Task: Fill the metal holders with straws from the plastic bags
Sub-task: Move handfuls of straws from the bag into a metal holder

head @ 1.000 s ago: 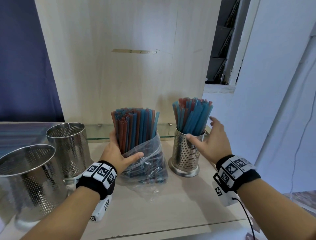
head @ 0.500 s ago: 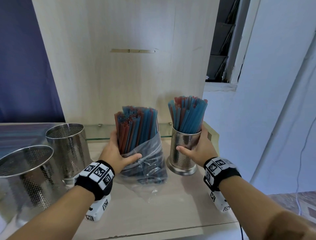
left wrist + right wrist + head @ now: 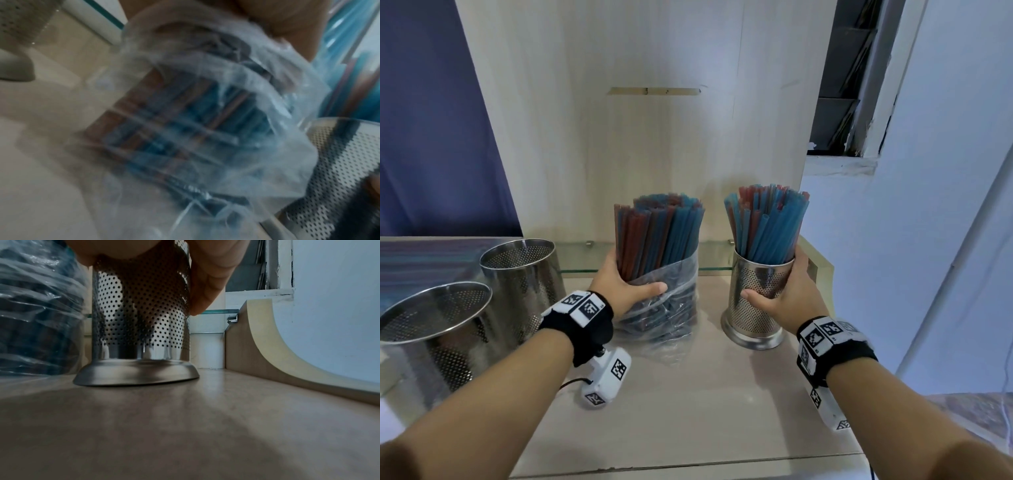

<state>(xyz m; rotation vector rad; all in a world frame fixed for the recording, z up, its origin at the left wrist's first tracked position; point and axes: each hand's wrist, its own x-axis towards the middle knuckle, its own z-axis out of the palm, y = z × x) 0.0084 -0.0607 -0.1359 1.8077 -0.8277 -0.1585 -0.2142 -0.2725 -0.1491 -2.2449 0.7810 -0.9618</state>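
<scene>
Both hands are wrapped around something on the pale wooden shelf (image 3: 688,404). The left hand (image 3: 619,287) grips the clear plastic bag (image 3: 671,308) of straws, thumb laid across the front of the bag and fingers curled behind it, out of sight. The red and blue straws in the bag (image 3: 657,233) stand upright and rise well above this hand, with the bag's crumpled lower part bunched below the thumb and resting on the shelf. From the left wrist view the bag (image 3: 205,129) fills the picture, blurred, with straw colours showing through the film.

The right hand (image 3: 787,298) holds the perforated metal holder (image 3: 756,294), thumb on its front and fingers round its far side. This holder stands upright just right of the bag, close but apart from it in the head view, and is packed with mostly blue straws (image 3: 767,226) fanning out above the hand. In the right wrist view the holder's flared base (image 3: 135,374) looks very slightly tilted on the shelf, with fingers (image 3: 207,288) pressed on its right wall and the bag (image 3: 37,318) just to its left.

Well to the left of the left hand stand two more perforated holders: one further back (image 3: 524,274) and a larger-looking one nearer the camera (image 3: 431,329), neither showing any straws. A glass ledge (image 3: 715,269) runs behind both hands.
</scene>
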